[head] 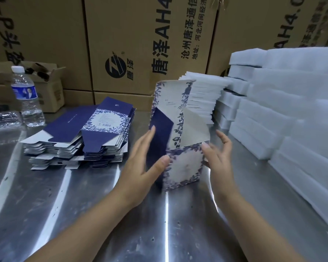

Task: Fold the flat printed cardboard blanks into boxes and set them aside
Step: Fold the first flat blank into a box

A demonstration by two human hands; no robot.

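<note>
head view: a half-folded blue-and-white floral cardboard box stands on the steel desk between the grips. left grip, fingers straight, presses its dark side; right grip, spread, touches its right edge. flat printed blanks lie stacked left of the left grip.

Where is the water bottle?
The bottle stands at the far left of the head view on the metal table, left of the stack of blanks and in front of a small open carton.
</note>
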